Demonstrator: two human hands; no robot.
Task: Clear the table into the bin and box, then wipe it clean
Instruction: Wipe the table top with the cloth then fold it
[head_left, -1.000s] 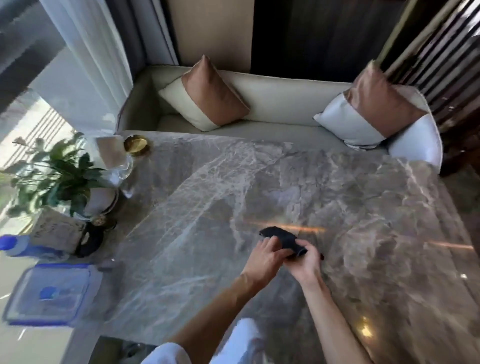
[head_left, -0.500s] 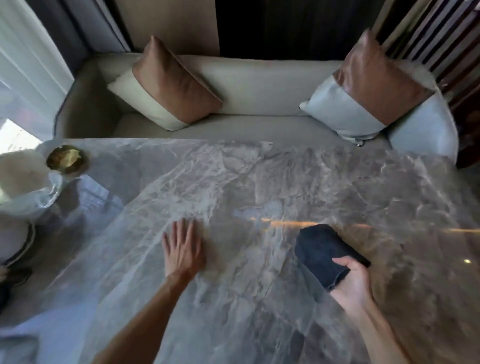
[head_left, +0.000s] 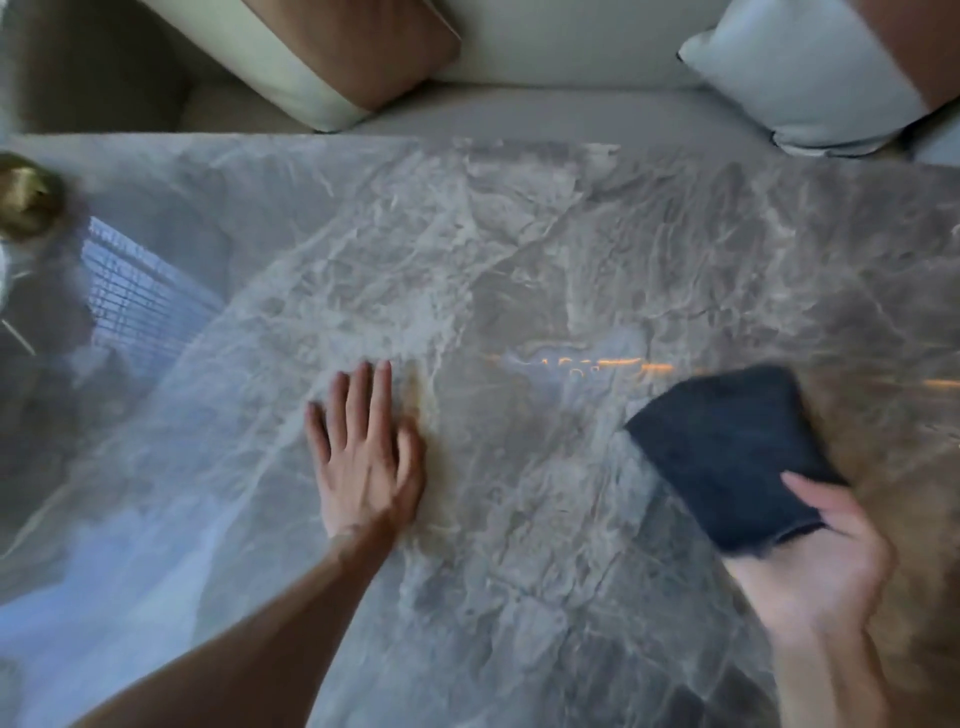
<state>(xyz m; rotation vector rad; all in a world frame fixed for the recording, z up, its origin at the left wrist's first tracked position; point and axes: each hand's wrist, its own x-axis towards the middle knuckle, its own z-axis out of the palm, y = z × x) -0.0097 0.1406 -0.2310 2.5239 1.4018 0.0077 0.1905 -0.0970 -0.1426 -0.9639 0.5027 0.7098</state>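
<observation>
A grey marble table (head_left: 519, 249) fills most of the view. My left hand (head_left: 366, 457) lies flat on it near the middle, palm down, fingers slightly apart, holding nothing. My right hand (head_left: 815, 566) is at the right, gripping the near edge of a folded dark blue cloth (head_left: 727, 452). The cloth lies out over the table surface beyond my fingers and looks blurred by motion. No bin or box is in view.
A beige sofa (head_left: 561, 104) runs along the table's far edge, with a brown and cream cushion (head_left: 353, 57) at the left and a white and brown cushion (head_left: 810, 73) at the right. A small brass dish (head_left: 23, 200) sits at the table's far left.
My hands have parted: the left went flat on the table, the right carried the cloth to the right and unfolded it wider. The view has tilted down and closer; plant and container left the frame.
</observation>
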